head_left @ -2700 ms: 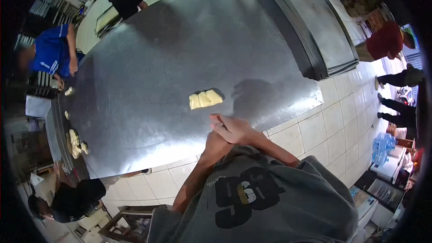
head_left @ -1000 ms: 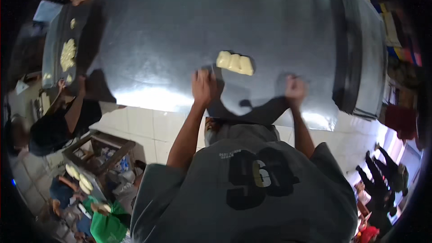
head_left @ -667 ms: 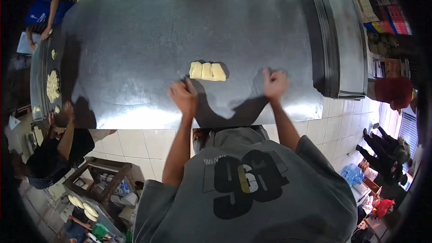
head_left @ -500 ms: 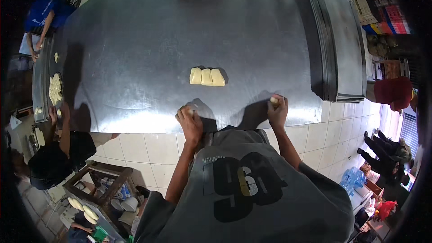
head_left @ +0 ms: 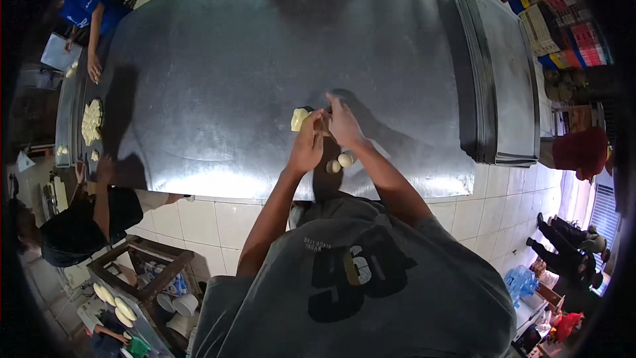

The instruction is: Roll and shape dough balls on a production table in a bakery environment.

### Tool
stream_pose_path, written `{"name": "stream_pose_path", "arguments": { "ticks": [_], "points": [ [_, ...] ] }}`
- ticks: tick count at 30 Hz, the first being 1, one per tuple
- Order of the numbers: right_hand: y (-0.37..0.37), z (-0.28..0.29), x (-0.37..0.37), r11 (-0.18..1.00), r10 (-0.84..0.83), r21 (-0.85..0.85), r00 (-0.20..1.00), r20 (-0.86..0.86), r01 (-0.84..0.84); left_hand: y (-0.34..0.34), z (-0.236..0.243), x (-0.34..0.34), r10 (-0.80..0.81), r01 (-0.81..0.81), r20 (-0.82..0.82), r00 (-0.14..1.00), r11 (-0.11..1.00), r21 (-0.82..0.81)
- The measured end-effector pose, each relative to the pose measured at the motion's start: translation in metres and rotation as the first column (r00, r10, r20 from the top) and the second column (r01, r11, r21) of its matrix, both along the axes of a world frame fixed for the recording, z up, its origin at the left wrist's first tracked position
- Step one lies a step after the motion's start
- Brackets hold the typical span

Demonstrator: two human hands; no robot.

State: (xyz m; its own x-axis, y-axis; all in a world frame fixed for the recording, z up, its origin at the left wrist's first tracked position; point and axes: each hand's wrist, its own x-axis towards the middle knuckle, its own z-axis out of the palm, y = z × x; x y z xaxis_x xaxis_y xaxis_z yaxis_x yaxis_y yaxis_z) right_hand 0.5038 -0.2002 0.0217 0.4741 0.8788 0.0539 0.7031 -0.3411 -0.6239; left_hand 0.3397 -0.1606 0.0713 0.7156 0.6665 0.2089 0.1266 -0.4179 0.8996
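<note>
On the grey metal table (head_left: 218, 79), a pale yellow piece of dough (head_left: 299, 119) shows just left of my hands, and any dough behind or under them is hidden. My left hand (head_left: 307, 147) is beside that piece, its fingers stretched forward and close together. Angled in from the right, my right hand (head_left: 344, 123) has its fingers extended, with its tips close to those of my left hand. Two small, smooth dough balls, a right one (head_left: 345, 159) and a left one (head_left: 333, 167), lie nearer to me, between my forearms.
Stacked metal trays (head_left: 500, 79) line the table's right side. At the left end lies a cluster of cut dough (head_left: 92, 122), with a person in blue (head_left: 85, 5) and another in black (head_left: 93, 222) nearby. A wooden-framed stand (head_left: 142, 265) is at lower left.
Both hands have moved forward and together, from apart near the table's edge to the dough pieces. Two dough balls now lie behind them. The person in blue has reached onto the table.
</note>
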Motion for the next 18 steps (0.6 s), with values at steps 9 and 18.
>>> {"name": "stream_pose_path", "arguments": {
  "ticks": [9,18],
  "points": [
    [-0.134,0.059,0.031,0.913,-0.389,0.0,0.869,-0.306,0.409,0.017,-0.012,0.011,-0.175,0.157,-0.161,0.971,0.98,-0.122],
    [-0.116,0.111,-0.028,0.992,0.116,0.027,0.785,-0.609,-0.126,-0.053,0.05,0.0,-0.44,0.298,-0.192,0.877,0.813,-0.499]
  ]
}}
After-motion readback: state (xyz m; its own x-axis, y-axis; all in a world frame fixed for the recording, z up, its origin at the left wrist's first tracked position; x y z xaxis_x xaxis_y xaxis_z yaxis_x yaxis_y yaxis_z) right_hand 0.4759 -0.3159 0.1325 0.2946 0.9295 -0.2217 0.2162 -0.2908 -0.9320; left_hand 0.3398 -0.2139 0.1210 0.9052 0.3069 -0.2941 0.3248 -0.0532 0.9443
